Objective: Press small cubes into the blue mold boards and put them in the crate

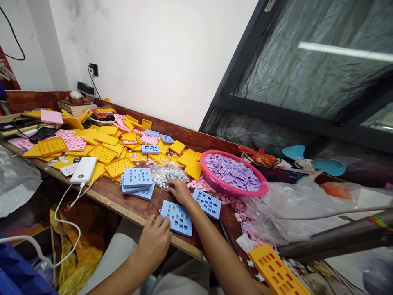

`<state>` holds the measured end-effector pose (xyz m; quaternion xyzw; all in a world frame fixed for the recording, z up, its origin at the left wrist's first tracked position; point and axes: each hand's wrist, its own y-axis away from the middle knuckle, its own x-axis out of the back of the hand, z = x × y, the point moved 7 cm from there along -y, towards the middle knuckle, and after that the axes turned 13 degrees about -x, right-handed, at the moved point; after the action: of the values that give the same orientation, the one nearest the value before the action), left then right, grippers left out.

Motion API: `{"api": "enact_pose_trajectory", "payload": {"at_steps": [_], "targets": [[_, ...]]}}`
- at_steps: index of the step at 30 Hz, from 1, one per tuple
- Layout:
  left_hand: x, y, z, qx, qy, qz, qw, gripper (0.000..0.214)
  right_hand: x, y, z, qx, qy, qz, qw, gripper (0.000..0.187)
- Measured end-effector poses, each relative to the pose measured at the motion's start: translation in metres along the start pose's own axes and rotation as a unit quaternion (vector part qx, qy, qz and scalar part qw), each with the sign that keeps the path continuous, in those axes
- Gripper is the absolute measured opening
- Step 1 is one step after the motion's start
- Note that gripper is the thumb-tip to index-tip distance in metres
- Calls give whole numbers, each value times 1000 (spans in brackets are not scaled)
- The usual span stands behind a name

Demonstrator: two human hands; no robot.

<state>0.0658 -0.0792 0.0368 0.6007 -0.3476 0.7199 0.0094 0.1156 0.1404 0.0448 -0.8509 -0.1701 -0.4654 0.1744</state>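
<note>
Touching with the left hand (157, 231) a smooth, rectangular blue plastic panel (175, 215), square-holed, at the front edge of the wooden worktop (157, 207); extending the right hand (180, 191) to a crinkled clear bag (170, 172) of tiny pieces (163, 177). Cannot tell either grip's state, released or grasping.

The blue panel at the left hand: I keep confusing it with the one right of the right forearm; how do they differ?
The first panel holds many white-and-teal pieces; the second panel shows none. The left hand touches the first, not the second. The first lies nearer the table's front edge than the second. Both are light blue.
</note>
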Motion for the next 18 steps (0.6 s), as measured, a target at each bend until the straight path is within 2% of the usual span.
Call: {"api": "enact_pose_trajectory", "payload": {"at_steps": [3, 5, 8, 10, 13, 18], "targets": [[5, -7, -23, 25, 94, -2, 995, 19, 16, 21, -7, 22, -42, -4, 999, 19], [8, -17, -47, 50, 158, 23, 986, 19, 32, 42, -12, 35, -86, -3, 996, 14], [6, -42, -85, 108, 167, 51, 979, 24, 57, 78, -13, 37, -156, 6, 987, 14], [-5, -65, -101, 129, 118, -3, 985, 30, 69, 103, -9, 21, -160, 19, 987, 18], [-27, -99, -111, 129, 74, -113, 982, 35, 73, 138, 1, -14, -137, 33, 990, 15], [-48, -129, -120, 131, 92, -168, 973, 31, 51, 169, 17, -54, -123, 27, 991, 10]]}}
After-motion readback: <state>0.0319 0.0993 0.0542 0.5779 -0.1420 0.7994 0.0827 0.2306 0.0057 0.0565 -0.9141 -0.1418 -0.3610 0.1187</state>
